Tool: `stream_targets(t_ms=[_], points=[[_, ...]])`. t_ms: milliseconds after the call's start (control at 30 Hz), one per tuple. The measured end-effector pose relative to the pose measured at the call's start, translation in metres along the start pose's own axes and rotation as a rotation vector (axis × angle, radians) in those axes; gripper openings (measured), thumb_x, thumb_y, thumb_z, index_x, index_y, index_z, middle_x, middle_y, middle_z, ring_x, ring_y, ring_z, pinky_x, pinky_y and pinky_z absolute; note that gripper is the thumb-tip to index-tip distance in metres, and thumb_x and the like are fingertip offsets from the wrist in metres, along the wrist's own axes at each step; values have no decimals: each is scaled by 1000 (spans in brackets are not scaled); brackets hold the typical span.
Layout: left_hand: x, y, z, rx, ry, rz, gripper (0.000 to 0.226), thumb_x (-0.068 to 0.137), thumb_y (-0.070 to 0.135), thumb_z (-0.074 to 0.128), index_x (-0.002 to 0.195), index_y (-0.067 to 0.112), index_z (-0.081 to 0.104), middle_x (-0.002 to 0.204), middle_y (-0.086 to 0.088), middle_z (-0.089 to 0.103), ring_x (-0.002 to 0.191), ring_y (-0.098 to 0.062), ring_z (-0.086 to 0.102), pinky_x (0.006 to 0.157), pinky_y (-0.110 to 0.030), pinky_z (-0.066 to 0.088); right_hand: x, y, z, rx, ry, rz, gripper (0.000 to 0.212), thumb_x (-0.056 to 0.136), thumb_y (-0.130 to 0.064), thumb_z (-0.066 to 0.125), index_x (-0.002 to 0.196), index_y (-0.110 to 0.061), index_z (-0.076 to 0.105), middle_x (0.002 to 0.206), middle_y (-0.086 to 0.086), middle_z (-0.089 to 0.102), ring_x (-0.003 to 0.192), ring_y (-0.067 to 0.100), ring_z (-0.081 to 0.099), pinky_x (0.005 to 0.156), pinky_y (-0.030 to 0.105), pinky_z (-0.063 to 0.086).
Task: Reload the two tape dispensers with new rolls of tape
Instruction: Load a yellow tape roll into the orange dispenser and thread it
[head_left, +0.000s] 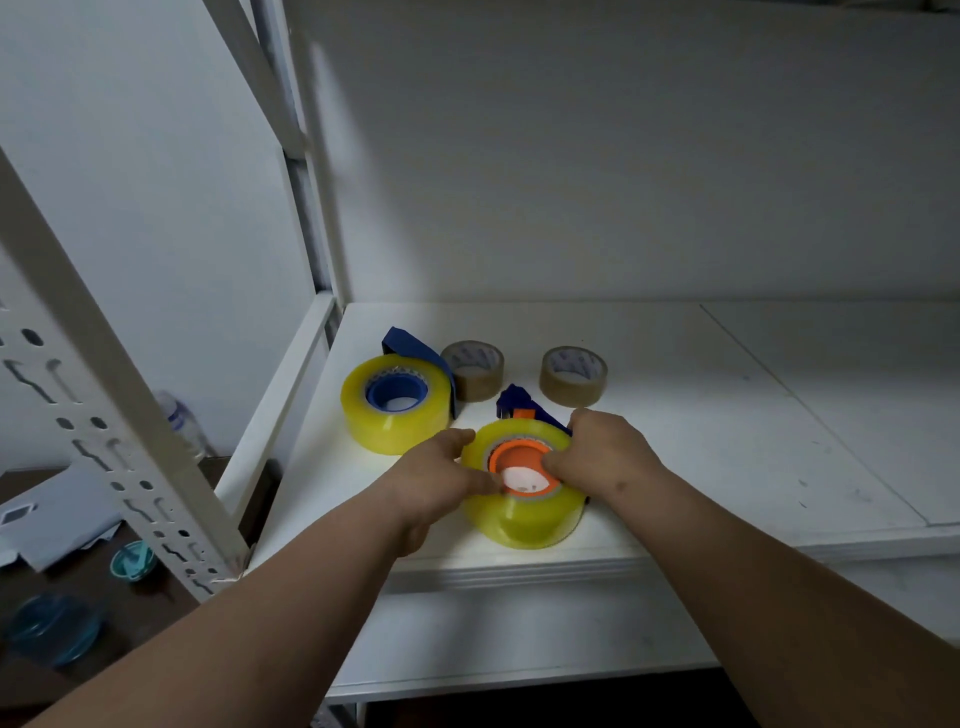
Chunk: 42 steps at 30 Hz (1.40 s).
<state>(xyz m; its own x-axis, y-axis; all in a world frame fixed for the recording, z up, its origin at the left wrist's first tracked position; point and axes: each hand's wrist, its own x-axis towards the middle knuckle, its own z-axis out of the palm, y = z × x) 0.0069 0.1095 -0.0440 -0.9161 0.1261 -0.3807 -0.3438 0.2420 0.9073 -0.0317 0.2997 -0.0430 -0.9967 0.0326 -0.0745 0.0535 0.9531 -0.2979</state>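
Two blue tape dispensers lie on a white shelf (675, 467). The near dispenser (511, 402) has an orange hub (514, 457) with a thick yellowish clear tape roll (524, 519) around it. My left hand (441, 478) grips that roll's left side, fingertips at the hub. My right hand (602, 452) holds its right side, thumb on the orange hub. The far dispenser (410, 345) carries another yellowish roll (395, 410) on a blue hub. Two thin brown rolls, one (474, 371) and the other (573, 376), stand behind.
A white perforated shelf post (119, 415) rises at the left, close to my left forearm. Below left, a dark table holds papers (57, 514) and blue-green dishes (132, 560). The shelf's back wall is just behind the rolls. A lower shelf board (519, 649) lies beneath my arms.
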Motion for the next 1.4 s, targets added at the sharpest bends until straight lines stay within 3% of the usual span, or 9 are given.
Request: stream_targets(t_ms=[100,200,400,500,700,800,933,1100,1400], points=[[0,-2,3,454,-32,144,92,67,30,86,147,27,39,154,-4,35,137,-24,38,111,-40,38,-1,0,-1,-79,42,-30,42,76,-45,60,109,-20,51,110,4,56,87,22,53,64,29,39],[1,-4,8,848,-57,234,94,64,50,83,145,35,39,163,-2,7,147,-31,12,116,-43,26,-5,-5,-14,-204,97,-146,59,73,-52,57,125,-26,45,129,4,42,113,28,45,80,38,40],[8,-8,2,1033,39,357,70,67,65,73,131,43,55,158,4,27,141,-24,29,111,-42,33,-17,-9,-30,-181,-361,-356,59,59,-62,67,112,-40,51,113,-5,39,109,21,35,84,37,32],[13,-10,5,1154,142,380,69,69,74,62,132,48,52,155,9,32,139,-20,31,107,-44,25,-15,-9,-20,-293,-314,-418,52,64,-63,67,108,-40,53,111,-7,45,109,21,33,90,40,29],[26,-8,9,1274,307,415,65,76,74,51,135,46,49,147,9,43,134,-18,36,94,-44,20,0,-7,-13,-347,-154,-482,42,79,-55,57,118,-39,51,124,-3,51,117,26,36,97,43,17],[34,-5,9,1282,330,412,59,85,64,48,140,43,44,151,9,42,137,-17,39,99,-48,16,11,-7,-10,-374,-86,-484,40,83,-54,55,119,-37,52,125,-2,52,117,28,40,102,46,18],[44,-2,9,1246,264,338,63,93,53,43,151,38,25,164,10,22,143,-13,34,110,-53,13,29,-3,-4,-373,-28,-482,37,87,-48,52,121,-36,51,123,0,54,117,28,45,107,45,19],[56,0,11,1271,183,260,78,94,53,42,156,33,0,167,8,-4,153,-16,3,113,-53,9,47,2,2,-367,15,-473,35,90,-41,50,124,-34,51,124,1,56,119,27,46,111,49,18],[60,4,10,1197,271,334,71,91,54,48,153,33,21,166,4,13,150,-23,7,112,-52,19,56,13,7,-404,123,-416,43,94,-30,44,136,-37,41,136,-2,50,121,28,44,112,52,13]])
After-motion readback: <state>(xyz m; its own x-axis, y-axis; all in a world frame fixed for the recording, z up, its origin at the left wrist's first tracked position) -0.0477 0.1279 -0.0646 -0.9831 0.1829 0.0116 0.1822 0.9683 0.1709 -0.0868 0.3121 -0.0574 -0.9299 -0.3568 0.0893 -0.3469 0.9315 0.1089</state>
